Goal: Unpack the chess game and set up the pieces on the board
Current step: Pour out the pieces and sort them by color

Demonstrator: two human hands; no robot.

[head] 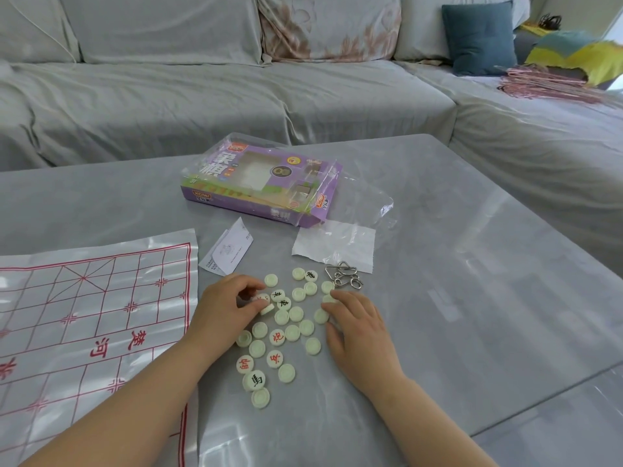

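Observation:
Several cream round chess pieces (292, 333) lie scattered on the grey table (472, 264), some face up with red or black characters, most face down. My left hand (229, 306) pinches one or two pieces (264, 304) at the pile's left edge. On the pile's right edge, my right hand (357, 326) rests with its fingertips touching pieces. The plastic board sheet (84, 332) with red lines is spread flat at the left, with no pieces on it. The purple game box (259, 183) lies further back.
A folded leaflet (227, 251), a white paper slip (333, 244), clear wrapping (367, 200) and a metal wire puzzle (344, 274) lie behind the pieces. A grey sofa (202, 89) with a blue cushion (478, 38) runs along the far side.

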